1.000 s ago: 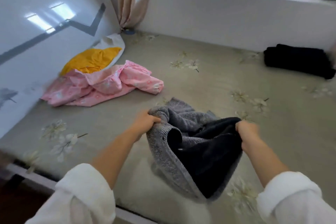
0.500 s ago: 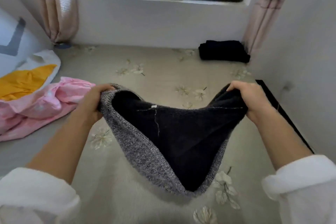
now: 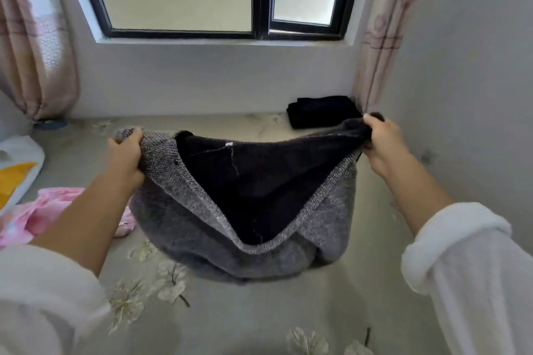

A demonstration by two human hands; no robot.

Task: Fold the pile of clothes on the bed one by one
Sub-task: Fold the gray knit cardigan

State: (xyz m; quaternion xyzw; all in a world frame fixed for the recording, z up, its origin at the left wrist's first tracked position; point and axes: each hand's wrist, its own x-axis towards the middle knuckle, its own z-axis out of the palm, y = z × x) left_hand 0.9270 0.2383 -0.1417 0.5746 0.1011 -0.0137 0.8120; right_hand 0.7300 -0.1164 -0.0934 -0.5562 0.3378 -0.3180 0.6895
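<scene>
At the left edge of the bed (image 3: 259, 314) lie a yellow cloth (image 3: 13, 181) and a crumpled pink garment (image 3: 43, 210). Over the bed's middle, the left hand (image 3: 127, 153) curls its fingers round one top corner of a grey knit sweater (image 3: 178, 210) and the right hand (image 3: 380, 140) pinches the other, so the sweater hangs spread between them. A folded black garment (image 3: 320, 111) sits in the bed's far right corner.
</scene>
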